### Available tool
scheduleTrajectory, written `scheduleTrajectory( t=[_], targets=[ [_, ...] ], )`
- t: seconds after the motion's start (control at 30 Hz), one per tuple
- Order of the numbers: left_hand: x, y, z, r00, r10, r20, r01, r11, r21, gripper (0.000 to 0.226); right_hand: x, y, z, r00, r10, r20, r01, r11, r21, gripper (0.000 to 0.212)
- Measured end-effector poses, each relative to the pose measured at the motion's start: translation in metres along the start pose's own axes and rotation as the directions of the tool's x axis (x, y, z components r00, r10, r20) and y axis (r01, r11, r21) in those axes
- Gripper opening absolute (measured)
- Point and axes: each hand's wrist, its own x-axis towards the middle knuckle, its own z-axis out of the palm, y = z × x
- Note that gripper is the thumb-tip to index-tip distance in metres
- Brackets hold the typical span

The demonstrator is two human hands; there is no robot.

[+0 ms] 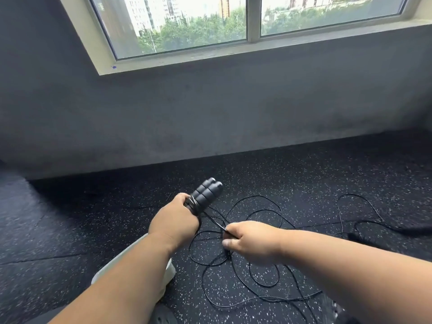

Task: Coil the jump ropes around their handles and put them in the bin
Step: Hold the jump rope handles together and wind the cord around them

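Dark speckled rubber floor (304, 174) under a grey wall (210, 108) and a wide window (233, 24).

Left hand (174, 224) curled tight round two black handles (207, 191) held side by side, tips pointing up and away toward the wall. A few turns of thin black rope (257, 280) already wrapped round the handles just above the knuckles. Right hand (249, 240) pinching that rope between thumb and fingers, a short taut length stretched from the pinch back to the handles. Rest of the rope sprawled in loose, overlapping loops on the floor below and beyond the right hand.

Second rope (364, 213) lying apart at the right, a dark blurred shape at its near end, too smeared to tell as a handle. Open floor between hands and wall, and to the left.

White bin (169, 270) just under the left forearm, mostly hidden by it, only a rim and a side showing. Dark perforated object (163, 318) cut off at the bottom edge, not identifiable. Right fingertips motion-blurred.
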Motion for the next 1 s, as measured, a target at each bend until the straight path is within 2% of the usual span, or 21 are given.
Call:
scheduleTrajectory(
  t=[0.07,0.1,0.17,0.23,0.3,0.37,0.4,0.47,0.5,0.57,0.67,0.77,0.83,0.9,1.0],
  targets=[
    [0.003,-0.003,0.004,1.000,0.019,0.009,-0.019,0.999,0.048,0.030,-0.001,-0.004,-0.004,0.999,0.016,-0.034,-0.018,0.999,-0.042,0.032],
    [0.004,-0.003,0.007,0.999,0.029,0.020,-0.029,0.999,-0.013,0.026,-0.002,-0.003,-0.008,0.997,0.030,-0.066,-0.032,0.999,-0.037,0.035],
    [0.007,0.000,0.007,0.995,0.070,0.077,-0.047,0.962,-0.269,0.027,-0.002,0.006,-0.015,0.990,0.071,-0.124,-0.072,0.997,-0.003,0.041],
    [0.006,0.004,0.000,0.972,0.148,0.180,-0.018,0.817,-0.577,0.030,0.000,0.022,-0.019,0.979,0.123,-0.160,-0.111,0.990,0.085,0.042],
    [0.000,0.007,-0.011,0.922,0.242,0.302,0.106,0.592,-0.799,0.034,0.003,0.042,-0.021,0.974,0.164,-0.157,-0.109,0.944,0.310,0.045],
    [-0.008,0.010,-0.023,0.838,0.317,0.445,0.296,0.420,-0.858,0.040,0.007,0.057,-0.023,0.975,0.179,-0.132,-0.083,0.845,0.529,0.044],
    [-0.012,0.012,-0.028,0.786,0.352,0.508,0.365,0.399,-0.841,0.046,0.008,0.062,-0.023,0.975,0.181,-0.130,-0.072,0.810,0.582,0.042],
    [-0.016,0.013,-0.035,0.690,0.409,0.597,0.420,0.445,-0.791,0.059,0.011,0.065,-0.021,0.971,0.187,-0.151,-0.053,0.779,0.625,0.039],
    [-0.017,0.012,-0.036,0.669,0.411,0.619,0.416,0.483,-0.771,0.061,0.012,0.064,-0.020,0.968,0.194,-0.159,-0.046,0.761,0.647,0.038],
    [-0.017,0.009,-0.034,0.678,0.357,0.642,0.371,0.588,-0.719,0.063,0.012,0.060,-0.020,0.961,0.210,-0.183,-0.024,0.718,0.696,0.035],
    [-0.016,0.004,-0.024,0.706,0.270,0.655,0.249,0.771,-0.587,0.063,0.014,0.056,-0.025,0.928,0.252,-0.273,0.005,0.726,0.688,0.028],
    [-0.021,0.002,-0.016,0.706,0.201,0.679,0.194,0.867,-0.458,0.063,0.014,0.055,-0.032,0.908,0.263,-0.327,0.027,0.741,0.671,0.010],
    [-0.025,0.003,-0.009,0.669,0.196,0.717,0.166,0.901,-0.401,0.055,0.014,0.053,-0.037,0.904,0.233,-0.359,0.028,0.804,0.593,0.005],
    [-0.029,0.004,-0.002,0.630,0.204,0.749,0.137,0.921,-0.366,0.036,0.012,0.045,-0.041,0.906,0.177,-0.385,0.005,0.904,0.428,0.005],
    [-0.030,0.005,0.008,0.628,0.199,0.753,0.091,0.941,-0.325,0.024,0.009,0.030,-0.047,0.925,0.058,-0.376,0.037,0.970,0.242,0.019]
  ],
)
